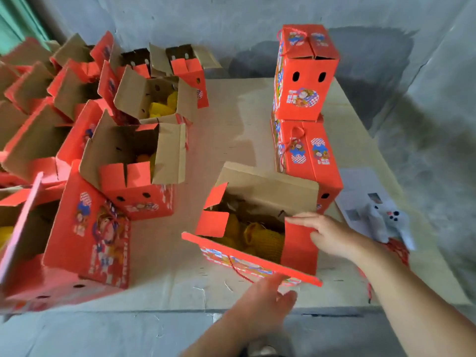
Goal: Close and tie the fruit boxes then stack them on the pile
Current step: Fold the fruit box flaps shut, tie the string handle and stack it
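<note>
A flat sheet of brown corrugated cardboard [231, 140] covers the grey concrete floor [425, 124]. At the right, white printed paper sheets [360, 186] lie on its edge. A grey concrete wall [206, 16] stands at the far side, with a green surface [15, 19] at far left.

two hands: left hand [260, 297] at 6 o'clock, right hand [325, 235] at 4 o'clock. two closed red boxes [306, 99] at 1 o'clock. open red boxes [136, 161], at least seven, toward 9 o'clock.
</note>
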### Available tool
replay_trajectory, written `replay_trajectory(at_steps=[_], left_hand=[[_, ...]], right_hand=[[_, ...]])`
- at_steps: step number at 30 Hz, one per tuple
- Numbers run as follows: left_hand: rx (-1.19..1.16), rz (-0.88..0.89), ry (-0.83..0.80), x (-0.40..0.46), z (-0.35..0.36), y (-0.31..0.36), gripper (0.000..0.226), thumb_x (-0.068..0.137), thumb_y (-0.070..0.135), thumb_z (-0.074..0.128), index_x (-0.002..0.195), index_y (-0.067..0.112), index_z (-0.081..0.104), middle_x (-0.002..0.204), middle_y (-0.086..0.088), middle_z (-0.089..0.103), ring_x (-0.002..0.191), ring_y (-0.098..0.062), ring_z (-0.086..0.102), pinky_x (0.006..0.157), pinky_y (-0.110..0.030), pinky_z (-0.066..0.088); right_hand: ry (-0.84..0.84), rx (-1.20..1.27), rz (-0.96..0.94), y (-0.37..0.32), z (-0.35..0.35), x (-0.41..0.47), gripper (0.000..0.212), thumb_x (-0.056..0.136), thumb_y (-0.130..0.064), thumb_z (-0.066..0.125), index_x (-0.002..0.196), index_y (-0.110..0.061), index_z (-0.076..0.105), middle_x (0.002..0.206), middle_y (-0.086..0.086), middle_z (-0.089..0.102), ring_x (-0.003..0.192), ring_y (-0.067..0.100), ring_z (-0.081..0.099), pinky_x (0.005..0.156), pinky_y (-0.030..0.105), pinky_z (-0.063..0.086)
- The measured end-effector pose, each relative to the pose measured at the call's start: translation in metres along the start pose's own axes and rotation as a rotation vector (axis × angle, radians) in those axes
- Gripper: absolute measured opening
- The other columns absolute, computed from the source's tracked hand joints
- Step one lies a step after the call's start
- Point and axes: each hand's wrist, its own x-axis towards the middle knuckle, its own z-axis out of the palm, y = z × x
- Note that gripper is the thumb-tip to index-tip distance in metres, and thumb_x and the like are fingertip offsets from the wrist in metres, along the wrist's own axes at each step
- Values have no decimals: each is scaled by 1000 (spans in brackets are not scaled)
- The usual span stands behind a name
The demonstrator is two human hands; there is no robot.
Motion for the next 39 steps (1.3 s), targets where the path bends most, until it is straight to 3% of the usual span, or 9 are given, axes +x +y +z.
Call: replay_trajectory(at_steps=[4,6,8,11,16,20,25,33,39], left_hand=[[-313,213,156,-26,-35,-4,23,105,21,58,121,18,73,110,5,76,93,0,64,90,-24,51],[-434,296,351,-31,-61,-8,23,100,27,57,117,24,73,108,8,77,94,-6,70,86,-23,54],[-330,314,692,-26,-87,-20,21,98,26,56,112,30,71,104,14,76,93,-7,70,83,-24,55],[42,161,986,-4,-119,-41,27,101,21,62,128,18,66,121,0,65,109,-23,63,95,-44,53],[-156,132,603,27,-132,-68,60,97,61,46,145,26,56,145,2,59,139,-18,50,119,-44,37],[-137,271,514,35,-139,-95,31,92,78,41,121,73,54,144,12,58,135,-9,53,117,-43,41],[20,301,523,49,-145,-123,48,95,82,27,105,54,65,121,24,47,122,-17,46,114,-52,35],[-240,271,576,73,-136,-104,23,89,64,54,104,48,63,123,15,40,127,-12,40,118,-39,33],[85,298,682,77,-137,-110,27,95,64,44,99,48,66,120,17,39,112,-9,29,103,-26,20]], right_hand=[[150,252,99,2,26,-19,48,94,-11,70,134,-38,67,146,-14,46,117,12,50,92,5,34],[149,282,52,0,41,-26,45,92,-45,75,130,-61,57,142,-23,32,125,1,38,98,6,24],[221,339,90,-10,51,-32,44,82,-68,71,117,-80,47,130,-33,21,128,-7,27,108,16,20],[340,330,69,-14,59,-39,65,84,-53,78,133,-70,39,137,-25,16,128,-7,34,104,16,34],[474,701,241,-19,53,-39,54,102,-6,59,145,-36,44,152,10,42,121,11,60,75,18,54],[503,590,113,-11,58,-48,57,92,19,60,135,-18,62,163,3,34,144,7,41,105,10,35],[622,644,147,-10,57,-35,33,92,12,66,108,-15,76,143,-8,38,113,-34,41,91,-7,30],[629,893,277,-14,61,-38,31,99,-11,66,107,-38,79,116,-20,71,106,-7,65,76,9,51],[1099,581,284,-28,80,-47,22,106,-28,49,112,-33,69,114,-22,63,111,0,58,93,14,42]])
